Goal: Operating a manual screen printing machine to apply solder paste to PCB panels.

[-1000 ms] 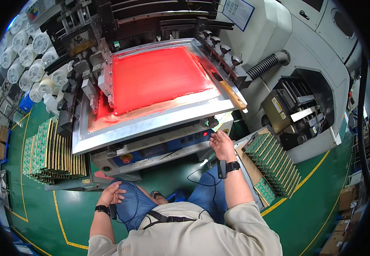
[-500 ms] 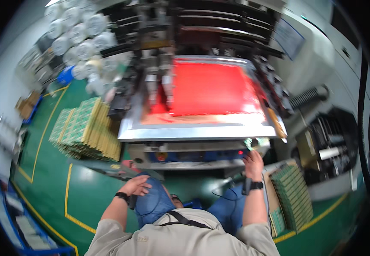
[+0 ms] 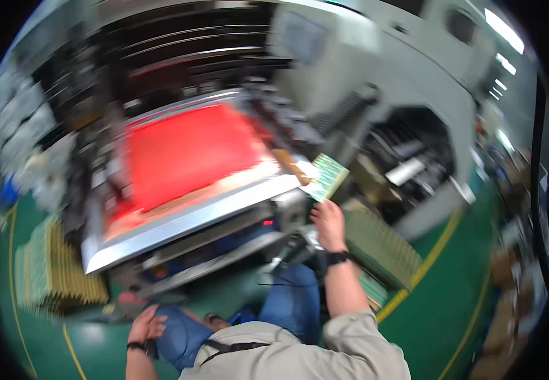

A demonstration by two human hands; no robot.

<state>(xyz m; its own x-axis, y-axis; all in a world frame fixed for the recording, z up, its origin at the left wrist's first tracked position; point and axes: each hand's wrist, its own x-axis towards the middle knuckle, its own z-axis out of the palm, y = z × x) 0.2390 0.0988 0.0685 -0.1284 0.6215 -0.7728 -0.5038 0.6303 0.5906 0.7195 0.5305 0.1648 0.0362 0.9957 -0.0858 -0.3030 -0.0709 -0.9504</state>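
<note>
My right hand (image 3: 329, 223) is closed on the lower edge of a flat green and whitish panel, seemingly a circuit board (image 3: 329, 177). The panel is raised, tilted, beside the right front corner of a screen-printing frame (image 3: 192, 211). Inside that silver frame lies a screen covered in red ink (image 3: 192, 152). A brown-handled scraper-like tool (image 3: 292, 166) rests on the frame's right side. Low over my left thigh, my left hand (image 3: 148, 324) is open, fingers apart, with nothing in it. Motion blurs the picture.
Stacked green panels (image 3: 382, 244) stand right of my knee, another stack (image 3: 62, 266) at the left. The machine's front panel (image 3: 224, 237) lies below the frame. White containers (image 3: 18, 126) are piled at far left. A ribbed dark hose (image 3: 344, 111) bends behind the panel.
My view has swung right, so the machine appears farther left and tilted. My right hand has brought the panel out from beneath the frame's front edge to its right side. My left hand stays by the thigh.
</note>
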